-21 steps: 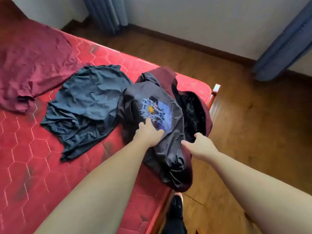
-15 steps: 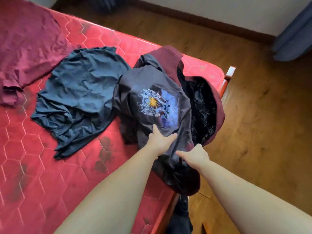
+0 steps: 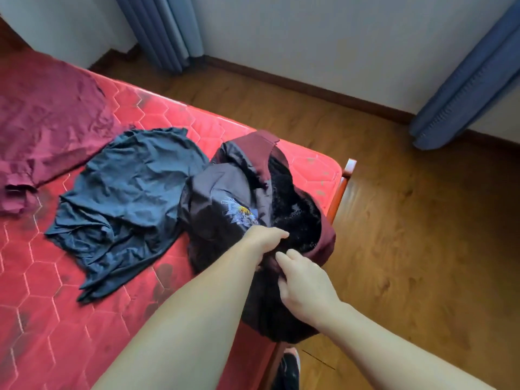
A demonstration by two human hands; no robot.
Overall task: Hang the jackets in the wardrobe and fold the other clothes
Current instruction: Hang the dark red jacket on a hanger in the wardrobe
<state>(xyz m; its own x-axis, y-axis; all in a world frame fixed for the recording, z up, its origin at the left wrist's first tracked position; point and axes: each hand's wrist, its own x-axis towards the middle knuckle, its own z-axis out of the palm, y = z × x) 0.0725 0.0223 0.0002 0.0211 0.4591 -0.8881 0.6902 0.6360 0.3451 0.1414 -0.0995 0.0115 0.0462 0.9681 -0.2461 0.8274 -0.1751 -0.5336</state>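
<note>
The jacket (image 3: 225, 204) lies bunched at the near corner of the bed (image 3: 304, 161), its lower part spilling over the edge toward the floor (image 3: 408, 249), with dark fleecy lining turned out and a small embroidered patch just above the left hand (image 3: 266, 237). That hand is curled into the dark shell and lining and grips a fistful. The right hand (image 3: 301, 280) sits just beside it on the maroon hem, fingers bent over the fabric in what looks like a pinch, though the exact hold is partly hidden. To the left, touching the jacket, a crumpled blue garment (image 3: 123, 201) lies spread out, and further left a maroon cloth (image 3: 47, 128) is laid flat. The jacket will likely feel soft and floppy with some weight from the lining, and the smooth shell looks slippery, so a handful may slide or let the rest sag. A better hold for hanging would be at the collar or both shoulders, so it drops straight; the maroon band at the top may be the collar, but I cannot be sure. The blue garment looks thin and light, easy to flatten and fold.
</note>
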